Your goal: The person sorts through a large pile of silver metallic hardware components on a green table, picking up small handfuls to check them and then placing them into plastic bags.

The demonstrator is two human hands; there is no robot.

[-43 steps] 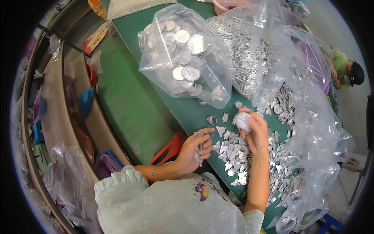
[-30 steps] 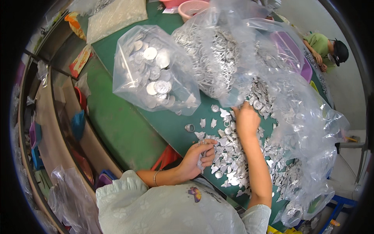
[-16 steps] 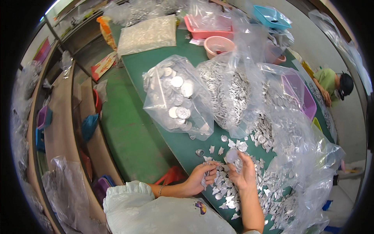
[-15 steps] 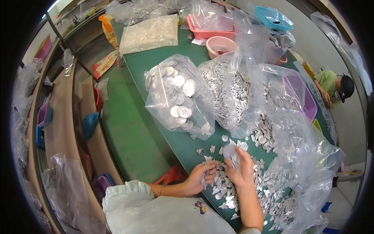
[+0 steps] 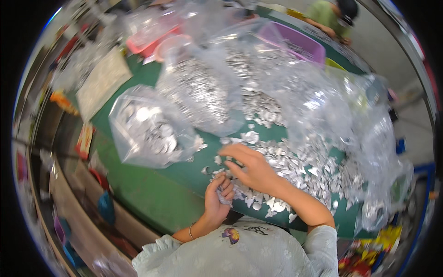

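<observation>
A heap of small shiny silver pieces (image 5: 300, 166) lies spread on the green table (image 5: 152, 198). My left hand (image 5: 218, 201) is curled near the table's front edge, its fingers closed on a few of the silver pieces. My right hand (image 5: 251, 168) reaches over the near side of the heap, fingers apart and bent, fingertips touching the loose pieces. Whether it holds any is hard to tell through the blur.
Clear plastic bags stand behind the heap: one with round silver discs (image 5: 145, 131) at the left, one packed with small pieces (image 5: 203, 90) in the middle, crumpled ones (image 5: 332, 106) at the right. Pink trays (image 5: 147, 41) sit at the back. Another person (image 5: 334, 14) works at the far right.
The view has swung, putting the bags higher and further left. My right hand has come down from the pile's middle toward its near edge, close to my left hand.
</observation>
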